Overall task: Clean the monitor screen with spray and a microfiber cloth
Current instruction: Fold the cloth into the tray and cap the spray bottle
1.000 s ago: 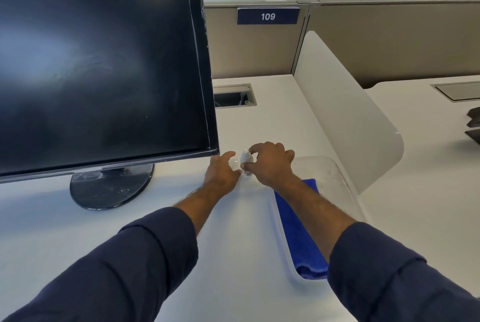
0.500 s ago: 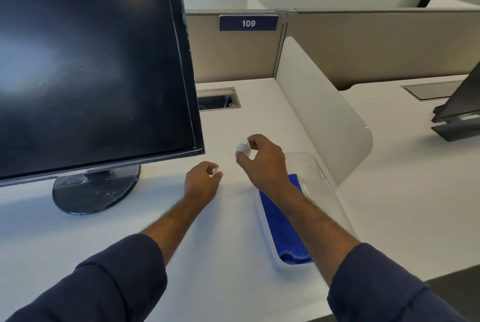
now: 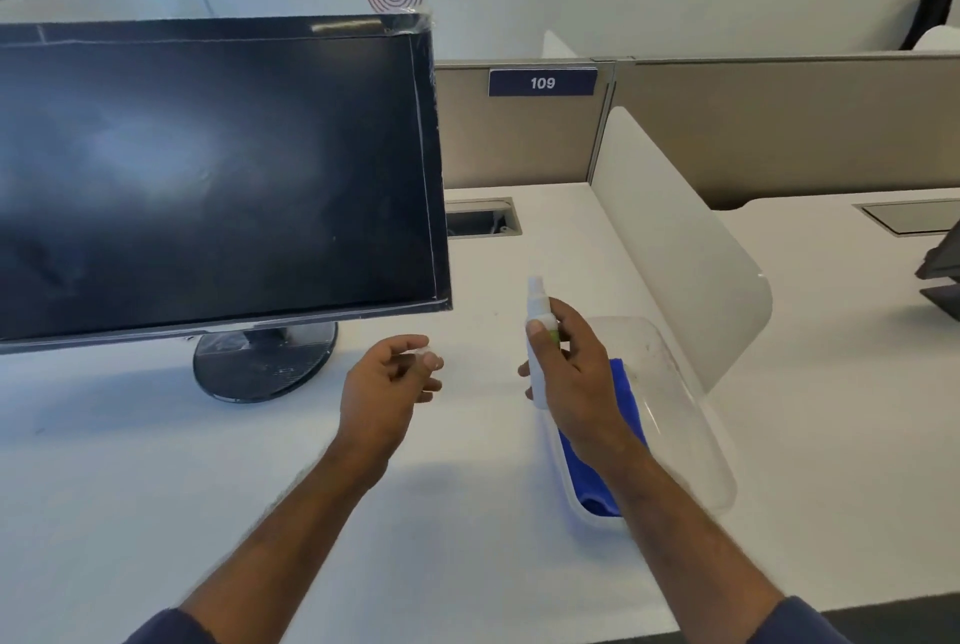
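Monitor (image 3: 218,175): stands on a round dark base (image 3: 265,362) toward the left part of the white desk (image 3: 156,487). The screen is black and unlit, with a pale hazy smear across its left and middle; thin light lines run along the inside of the bezel, and a bit of clear film wrinkles at its top right corner.

Left hand (image 3: 384,383): held just above the desk in front of the monitor's lower right corner, fingers curled, thumb and fingertips pinching a small clear cap (image 3: 428,357).

Spray bottle (image 3: 540,331): slim, white, upright, its nozzle uncovered and uppermost, with a touch of green showing on its side; any print on it is too small to read. It is off the desk, right of the left hand and well apart from the screen.

Right hand (image 3: 576,373): wrapped round the bottle's body, thumb on the near side, above the left end of the tray.

Tray (image 3: 691,430): clear plastic, lying toward the desk's right edge, against the foot of a white curved divider (image 3: 675,248).

Microfiber cloth (image 3: 602,487): bright blue, folded, lying inside the tray, partly hidden by the right forearm.

Writing: a dark blue plate (image 3: 542,83) on the beige partition behind the desk reads "109". On the wall at top right, cut-off grey lettering reads "not those who".
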A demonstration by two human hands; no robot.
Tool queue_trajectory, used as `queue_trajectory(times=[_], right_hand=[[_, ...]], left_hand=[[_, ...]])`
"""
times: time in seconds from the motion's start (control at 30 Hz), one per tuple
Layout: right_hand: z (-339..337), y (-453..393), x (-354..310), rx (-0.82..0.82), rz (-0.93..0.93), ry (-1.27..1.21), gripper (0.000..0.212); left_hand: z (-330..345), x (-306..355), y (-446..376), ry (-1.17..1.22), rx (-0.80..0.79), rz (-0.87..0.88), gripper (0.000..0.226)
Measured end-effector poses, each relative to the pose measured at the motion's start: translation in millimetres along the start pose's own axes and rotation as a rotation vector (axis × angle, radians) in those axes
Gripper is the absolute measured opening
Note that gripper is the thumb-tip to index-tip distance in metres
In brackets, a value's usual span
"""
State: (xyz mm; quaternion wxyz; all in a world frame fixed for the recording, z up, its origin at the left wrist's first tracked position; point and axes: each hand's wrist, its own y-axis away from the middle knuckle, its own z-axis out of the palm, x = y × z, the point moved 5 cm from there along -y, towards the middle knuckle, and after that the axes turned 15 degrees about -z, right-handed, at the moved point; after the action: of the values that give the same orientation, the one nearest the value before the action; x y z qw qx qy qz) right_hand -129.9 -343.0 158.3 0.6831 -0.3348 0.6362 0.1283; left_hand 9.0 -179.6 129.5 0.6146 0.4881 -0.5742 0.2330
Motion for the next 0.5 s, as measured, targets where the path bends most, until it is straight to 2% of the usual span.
queue_trajectory(times=[0.2,0.3,0.4,0.5], right_hand=[[7,19,3,-0.175,0.007,-0.011,0.020],[16,29,1,-0.257,-0.040,-0.019,0.020],[19,35,1,-0.277,-0.075,0.020,0.027],[20,36,-3,-0.274,-0.113,0.039,0.031]], left_hand=[[-9,12,16,0.273,0.016,-0.099,0.018],[-7,19,24,0.399,-0.030,-0.127,0.028],[-5,26,30,0.462,-0.051,-0.126,0.039],[-3,31,32,0.482,-0.050,-0.103,0.037]])
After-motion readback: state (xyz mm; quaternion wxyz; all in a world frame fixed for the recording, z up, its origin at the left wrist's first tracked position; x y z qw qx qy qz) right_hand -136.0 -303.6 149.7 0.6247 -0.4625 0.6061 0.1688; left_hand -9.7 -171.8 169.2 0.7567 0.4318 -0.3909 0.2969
